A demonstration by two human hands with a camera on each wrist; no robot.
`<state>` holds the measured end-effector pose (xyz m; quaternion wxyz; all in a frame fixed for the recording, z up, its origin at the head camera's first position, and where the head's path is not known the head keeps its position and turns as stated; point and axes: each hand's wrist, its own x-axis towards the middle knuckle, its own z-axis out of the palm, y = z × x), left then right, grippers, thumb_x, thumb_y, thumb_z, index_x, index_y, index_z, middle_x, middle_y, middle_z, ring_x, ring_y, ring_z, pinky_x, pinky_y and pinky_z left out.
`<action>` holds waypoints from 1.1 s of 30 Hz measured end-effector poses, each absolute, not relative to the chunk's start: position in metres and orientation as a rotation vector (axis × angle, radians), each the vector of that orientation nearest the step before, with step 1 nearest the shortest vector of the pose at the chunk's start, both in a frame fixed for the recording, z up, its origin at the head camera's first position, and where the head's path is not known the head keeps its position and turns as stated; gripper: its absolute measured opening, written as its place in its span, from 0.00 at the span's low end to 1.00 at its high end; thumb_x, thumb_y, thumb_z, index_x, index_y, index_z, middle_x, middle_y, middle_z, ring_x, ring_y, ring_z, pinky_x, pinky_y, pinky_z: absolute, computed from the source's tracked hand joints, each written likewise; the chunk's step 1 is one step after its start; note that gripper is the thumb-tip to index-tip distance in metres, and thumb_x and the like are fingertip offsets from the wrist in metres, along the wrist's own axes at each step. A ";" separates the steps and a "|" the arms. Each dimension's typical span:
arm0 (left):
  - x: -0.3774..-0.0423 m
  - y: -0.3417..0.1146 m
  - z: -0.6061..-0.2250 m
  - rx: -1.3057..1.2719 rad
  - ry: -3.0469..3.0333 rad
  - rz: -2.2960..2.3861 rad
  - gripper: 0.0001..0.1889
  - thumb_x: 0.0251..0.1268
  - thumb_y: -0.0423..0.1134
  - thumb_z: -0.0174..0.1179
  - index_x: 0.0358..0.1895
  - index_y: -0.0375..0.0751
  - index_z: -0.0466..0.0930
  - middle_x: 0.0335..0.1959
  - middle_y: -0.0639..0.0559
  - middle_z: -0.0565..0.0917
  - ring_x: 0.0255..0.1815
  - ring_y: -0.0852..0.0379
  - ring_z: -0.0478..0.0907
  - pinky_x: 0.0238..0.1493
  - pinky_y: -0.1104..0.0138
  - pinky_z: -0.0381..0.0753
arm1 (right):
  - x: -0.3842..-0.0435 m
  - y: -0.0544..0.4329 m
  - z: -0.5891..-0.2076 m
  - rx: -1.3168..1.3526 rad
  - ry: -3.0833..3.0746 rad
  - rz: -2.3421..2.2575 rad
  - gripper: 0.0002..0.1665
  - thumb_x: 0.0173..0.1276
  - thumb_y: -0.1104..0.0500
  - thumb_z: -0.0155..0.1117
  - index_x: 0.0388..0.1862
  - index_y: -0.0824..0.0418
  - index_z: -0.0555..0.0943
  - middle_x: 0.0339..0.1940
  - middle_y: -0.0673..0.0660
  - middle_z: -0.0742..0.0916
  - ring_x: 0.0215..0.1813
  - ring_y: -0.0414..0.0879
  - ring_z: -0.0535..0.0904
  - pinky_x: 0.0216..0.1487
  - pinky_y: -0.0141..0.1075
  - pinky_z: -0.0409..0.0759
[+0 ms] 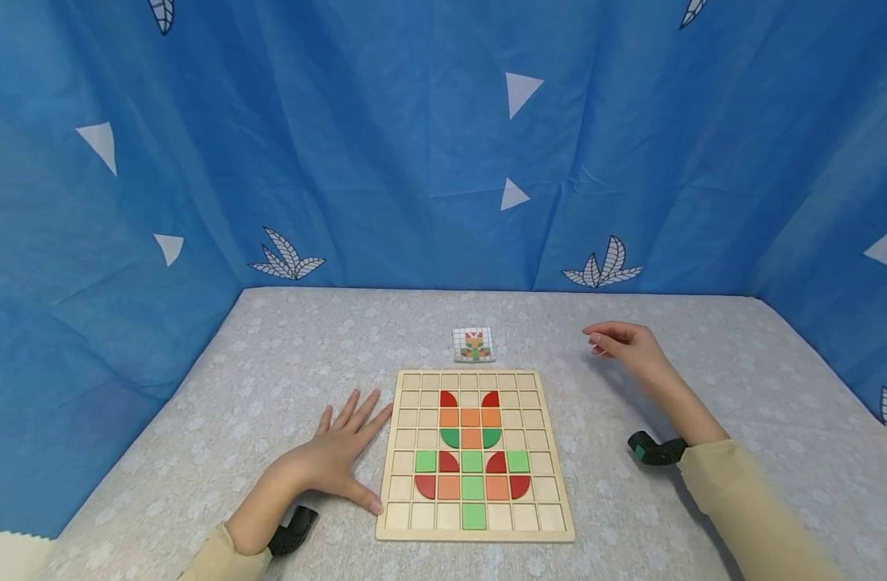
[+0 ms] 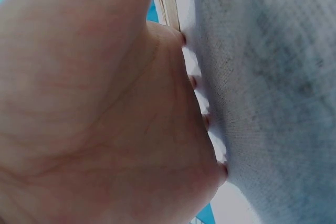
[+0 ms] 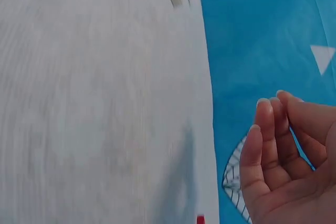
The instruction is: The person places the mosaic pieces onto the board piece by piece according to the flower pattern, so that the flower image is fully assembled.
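Note:
A square wooden grid board [image 1: 388,528] lies on the table, with red and dark green quarter-round tiles and orange and light green square tiles forming a flower pattern. Against its left side my left hand [image 1: 334,464] rests with fingers spread, the thumb tip at the board's lower left edge. The left wrist view shows the palm [image 2: 105,108] close up and the fingertips by the cloth. My right hand [image 1: 628,347] is raised over the table, right of the board, fingers loosely bent. In the right wrist view, the right hand [image 3: 294,156] holds nothing visible.
Behind the board lies a small card [image 1: 474,344] printed with a similar flower pattern. A pale patterned cloth [image 1: 327,331] covers the table. Blue curtain [image 1: 414,161] hangs behind and at both sides. A tiny red thing [image 3: 200,219] shows at the right wrist view's bottom edge, its kind unclear.

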<state>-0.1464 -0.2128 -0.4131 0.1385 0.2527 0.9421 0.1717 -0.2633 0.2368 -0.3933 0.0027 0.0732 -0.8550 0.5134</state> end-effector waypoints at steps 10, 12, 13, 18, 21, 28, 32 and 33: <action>-0.146 -0.213 -0.413 0.734 2.719 0.486 0.68 0.27 0.73 0.67 0.75 0.41 0.45 0.74 0.38 0.38 0.71 0.36 0.28 0.61 0.36 0.30 | -0.264 0.282 -0.405 -0.136 -2.575 1.626 0.26 0.71 0.50 0.55 0.58 0.70 0.75 0.43 0.53 0.80 0.37 0.38 0.77 0.38 0.26 0.77; -0.146 -0.213 -0.413 0.734 2.718 0.483 0.68 0.27 0.73 0.67 0.75 0.41 0.45 0.74 0.38 0.38 0.71 0.36 0.28 0.61 0.36 0.30 | -0.263 0.286 -0.408 -0.235 -2.585 1.609 0.27 0.72 0.50 0.54 0.59 0.69 0.74 0.47 0.57 0.79 0.37 0.38 0.76 0.36 0.24 0.76; -0.146 -0.213 -0.413 0.733 2.719 0.480 0.68 0.27 0.73 0.66 0.75 0.41 0.45 0.74 0.38 0.38 0.71 0.36 0.28 0.61 0.36 0.30 | -0.263 0.288 -0.410 -0.278 -2.586 1.607 0.27 0.72 0.51 0.53 0.60 0.69 0.73 0.50 0.60 0.78 0.37 0.38 0.75 0.36 0.24 0.75; -0.146 -0.213 -0.412 0.725 2.717 0.479 0.68 0.27 0.74 0.66 0.75 0.42 0.45 0.74 0.39 0.37 0.71 0.36 0.28 0.61 0.36 0.29 | -0.265 0.293 -0.415 -0.376 -2.608 1.588 0.26 0.73 0.55 0.52 0.61 0.72 0.71 0.55 0.66 0.75 0.34 0.36 0.74 0.30 0.21 0.74; -0.147 -0.214 -0.413 0.720 2.717 0.484 0.69 0.27 0.74 0.66 0.75 0.42 0.44 0.74 0.39 0.37 0.71 0.36 0.27 0.60 0.36 0.29 | -0.268 0.293 -0.416 -0.378 -2.635 1.573 0.25 0.73 0.56 0.52 0.60 0.74 0.71 0.54 0.68 0.75 0.32 0.35 0.73 0.26 0.19 0.73; -0.147 -0.214 -0.415 0.729 2.719 0.488 0.69 0.27 0.74 0.66 0.75 0.42 0.44 0.74 0.39 0.37 0.71 0.36 0.28 0.61 0.36 0.29 | -0.274 0.297 -0.425 -0.397 -2.727 1.463 0.26 0.73 0.55 0.51 0.61 0.73 0.71 0.56 0.70 0.75 0.45 0.48 0.74 0.32 0.22 0.73; -0.147 -0.214 -0.416 0.732 2.724 0.488 0.69 0.26 0.74 0.66 0.75 0.42 0.45 0.74 0.39 0.38 0.71 0.36 0.28 0.61 0.36 0.30 | -0.274 0.298 -0.428 -0.321 -2.784 1.357 0.25 0.72 0.56 0.52 0.61 0.72 0.71 0.58 0.70 0.73 0.51 0.57 0.69 0.42 0.36 0.72; -0.147 -0.214 -0.417 0.732 2.725 0.487 0.69 0.26 0.74 0.66 0.75 0.42 0.45 0.74 0.39 0.38 0.71 0.37 0.28 0.61 0.36 0.30 | -0.274 0.297 -0.428 -0.278 -2.799 1.328 0.24 0.71 0.57 0.53 0.61 0.72 0.72 0.56 0.71 0.74 0.50 0.58 0.68 0.42 0.39 0.71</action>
